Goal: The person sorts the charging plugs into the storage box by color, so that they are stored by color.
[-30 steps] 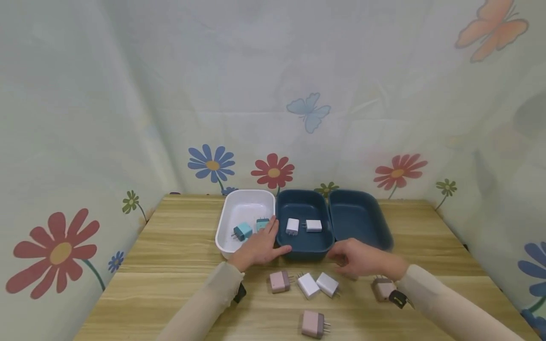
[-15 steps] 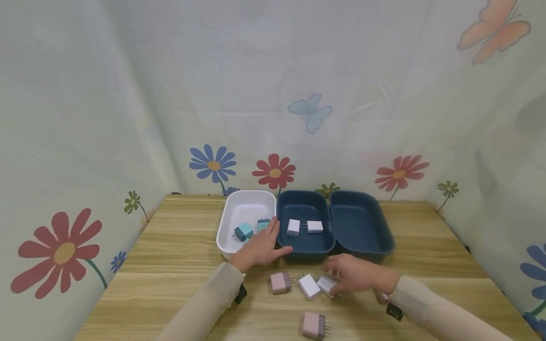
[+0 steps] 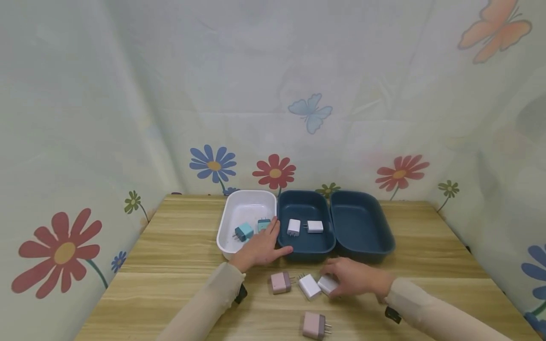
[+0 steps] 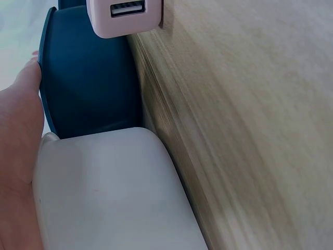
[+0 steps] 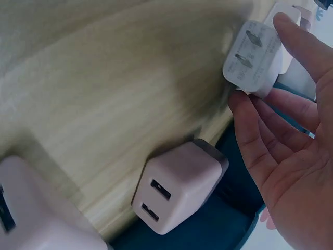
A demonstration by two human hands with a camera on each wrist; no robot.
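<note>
A pale backdrop [image 3: 256, 57], probably cloth, printed with flowers [image 3: 275, 173] and butterflies [image 3: 313, 116], hangs behind a wood-grained table [image 3: 170, 251].

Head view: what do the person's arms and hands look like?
Plain, long cream sleeves reach down to both wrists. The left hand and right hand are ungloved. A small black device shows by each wrist, too small to make out in detail.

Hands [image 3: 261, 245]: two are seen.
White trays [image 3: 249, 202]: one is counted.
Blue trays [image 3: 360, 220]: two are counted.
Teal chargers [image 3: 244, 231]: two are counted.
White chargers [image 3: 309, 286]: four are counted, two inside a blue tray, two outside.
Pink chargers [image 3: 279, 282]: two are plainly shown in the head view; the total cannot be told.
</note>
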